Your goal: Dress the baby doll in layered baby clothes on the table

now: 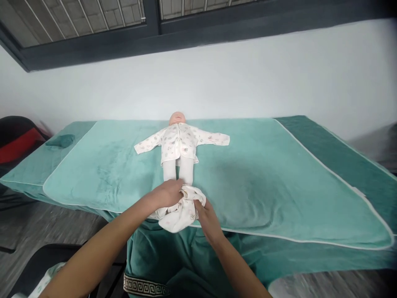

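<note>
A baby doll (177, 118) lies on its back on the green bed cover, its head toward the wall. It wears a white printed baby jacket (178, 142), with both sleeves spread out to the sides. Its white legs (186, 169) point toward me. White printed baby trousers (180, 217) are bunched around the foot end, over the bed's near edge. My left hand (169, 193) is closed on the trousers' gathered edge beside the doll's lower legs, its fingertips partly hidden. On the other side, my right hand (209, 219) grips the same opening. The feet are hidden.
The green cover (263, 174) has a white border and hangs over the near side. A face hole (60, 141) lies at the bed's left end. Black chairs stand at the far left (18, 128) and lower left (40, 258). Behind are a white wall and a dark-framed window (151, 20).
</note>
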The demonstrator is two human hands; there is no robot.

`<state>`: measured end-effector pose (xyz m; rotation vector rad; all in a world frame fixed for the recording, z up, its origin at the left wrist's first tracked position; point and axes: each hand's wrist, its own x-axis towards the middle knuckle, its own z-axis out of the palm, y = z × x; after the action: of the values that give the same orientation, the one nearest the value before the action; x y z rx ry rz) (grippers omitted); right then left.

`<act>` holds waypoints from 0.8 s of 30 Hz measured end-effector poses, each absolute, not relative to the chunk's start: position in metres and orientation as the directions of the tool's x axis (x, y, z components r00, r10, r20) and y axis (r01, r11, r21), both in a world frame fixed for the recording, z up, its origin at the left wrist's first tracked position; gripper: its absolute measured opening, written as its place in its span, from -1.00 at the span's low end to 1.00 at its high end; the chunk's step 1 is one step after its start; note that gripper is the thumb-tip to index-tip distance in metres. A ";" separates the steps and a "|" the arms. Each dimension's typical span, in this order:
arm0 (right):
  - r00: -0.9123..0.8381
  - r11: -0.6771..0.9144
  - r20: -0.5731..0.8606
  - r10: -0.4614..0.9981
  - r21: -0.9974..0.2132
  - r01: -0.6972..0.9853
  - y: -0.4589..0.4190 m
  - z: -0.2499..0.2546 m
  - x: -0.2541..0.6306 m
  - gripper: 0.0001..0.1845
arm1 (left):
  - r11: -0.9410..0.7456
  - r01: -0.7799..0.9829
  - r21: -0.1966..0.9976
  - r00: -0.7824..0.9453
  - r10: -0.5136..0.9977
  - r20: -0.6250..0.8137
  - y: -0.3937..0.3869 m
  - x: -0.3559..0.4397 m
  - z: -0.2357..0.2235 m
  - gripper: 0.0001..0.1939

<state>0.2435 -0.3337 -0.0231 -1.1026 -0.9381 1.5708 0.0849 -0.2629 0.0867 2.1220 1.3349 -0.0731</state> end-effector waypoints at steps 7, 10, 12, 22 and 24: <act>-0.032 -0.351 -0.390 0.920 -0.787 -0.506 -0.345 -0.035 0.243 -0.54 | -0.125 0.638 0.760 0.555 0.759 -0.341 -0.266 0.081 0.088 -0.68; -0.011 -0.288 -0.321 0.947 -0.835 -0.468 -0.341 -0.037 0.247 -0.63 | 0.017 0.508 0.861 0.602 0.709 -0.369 -0.267 0.080 0.098 -0.61; -0.015 -0.251 -0.273 0.962 -0.859 -0.447 -0.331 -0.033 0.249 -0.65 | 0.064 0.434 0.899 0.661 0.655 -0.366 -0.262 0.080 0.104 -0.55; 0.162 -0.038 -0.084 0.983 -0.964 -0.264 -0.244 -0.013 0.255 -0.73 | 0.002 0.385 0.923 0.540 0.811 -0.227 -0.190 0.077 0.106 -0.63; 0.192 -0.041 -0.082 0.978 -0.978 -0.204 -0.227 -0.015 0.256 -0.74 | -0.127 0.415 0.901 0.446 0.891 -0.080 -0.177 0.084 0.097 -0.69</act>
<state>0.2565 -0.2266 -0.0154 -1.1931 -0.8861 1.1930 0.0837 -0.1767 0.0972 1.7308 1.1308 0.6168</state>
